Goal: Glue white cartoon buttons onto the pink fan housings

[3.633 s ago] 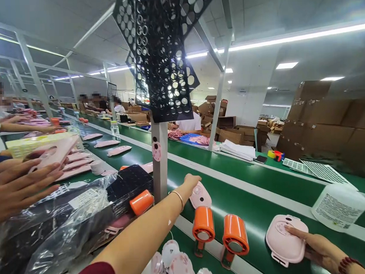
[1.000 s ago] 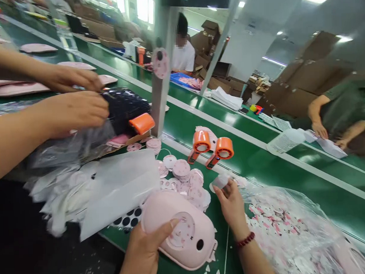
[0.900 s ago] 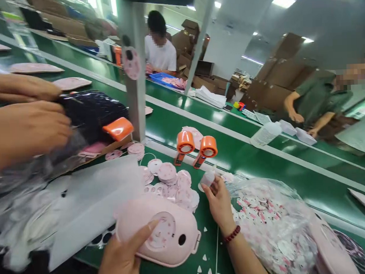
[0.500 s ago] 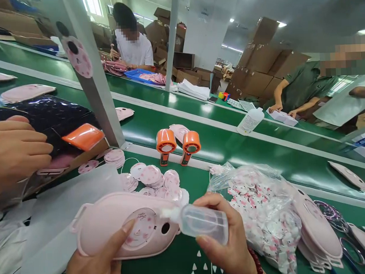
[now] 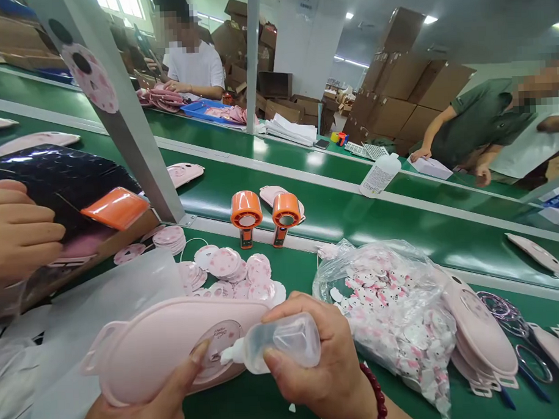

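Note:
My left hand (image 5: 144,407) holds a pink oval plastic shell (image 5: 160,345) from below, with the thumb beside its round printed disc (image 5: 219,343). My right hand (image 5: 321,364) grips a small clear squeeze bottle (image 5: 284,342); its white nozzle touches the disc. Behind the shell lie several round pink printed stickers (image 5: 226,266) on the green bench (image 5: 304,276).
A clear bag of small printed pieces (image 5: 393,309) lies to the right, with stacked pink shells (image 5: 481,343) beyond it. Two orange tape dispensers (image 5: 261,216) stand at the conveyor's edge. A co-worker's hand (image 5: 19,234) is at the left by a black bag (image 5: 53,174). A metal post (image 5: 130,129) rises left of centre.
The bottle's nozzle has come down onto the disc on the shell. The shell sits a little lower and farther left in my left hand. The view has shifted slightly.

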`<state>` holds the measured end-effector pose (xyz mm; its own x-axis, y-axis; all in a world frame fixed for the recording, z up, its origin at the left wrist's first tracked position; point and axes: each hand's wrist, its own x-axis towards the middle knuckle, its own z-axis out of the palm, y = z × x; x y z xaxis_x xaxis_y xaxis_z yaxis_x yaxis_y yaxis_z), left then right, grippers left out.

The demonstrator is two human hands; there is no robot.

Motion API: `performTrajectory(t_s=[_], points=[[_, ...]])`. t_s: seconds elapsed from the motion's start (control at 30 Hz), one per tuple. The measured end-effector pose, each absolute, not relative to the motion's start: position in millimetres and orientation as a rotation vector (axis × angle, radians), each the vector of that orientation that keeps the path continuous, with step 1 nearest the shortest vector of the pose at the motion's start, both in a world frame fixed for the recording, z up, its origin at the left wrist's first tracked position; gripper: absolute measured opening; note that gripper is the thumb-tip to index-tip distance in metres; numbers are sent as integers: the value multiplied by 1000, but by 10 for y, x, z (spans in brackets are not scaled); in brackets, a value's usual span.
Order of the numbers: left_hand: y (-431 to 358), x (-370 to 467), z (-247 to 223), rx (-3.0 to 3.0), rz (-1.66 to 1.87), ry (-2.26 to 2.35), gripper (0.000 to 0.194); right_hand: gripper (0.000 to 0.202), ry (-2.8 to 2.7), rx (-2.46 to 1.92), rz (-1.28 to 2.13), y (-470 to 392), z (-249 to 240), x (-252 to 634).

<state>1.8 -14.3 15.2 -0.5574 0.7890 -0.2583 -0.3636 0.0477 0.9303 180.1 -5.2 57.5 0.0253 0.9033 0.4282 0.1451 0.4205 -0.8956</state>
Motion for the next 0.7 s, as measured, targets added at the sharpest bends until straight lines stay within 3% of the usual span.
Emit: performTrajectory(t_s=[0.13,0.33,0.7], points=[[-159,-30,28,483,1661,1430,58,14,-1443,-1033,750,-55,570,1827],[-159,-16,99,565,1658,1410,77,12,-1432,-1076,788,-85,574,1846],[-26,45,223,300,1386,1315,75,27,-990,-956,1232,-99,308,2069]])
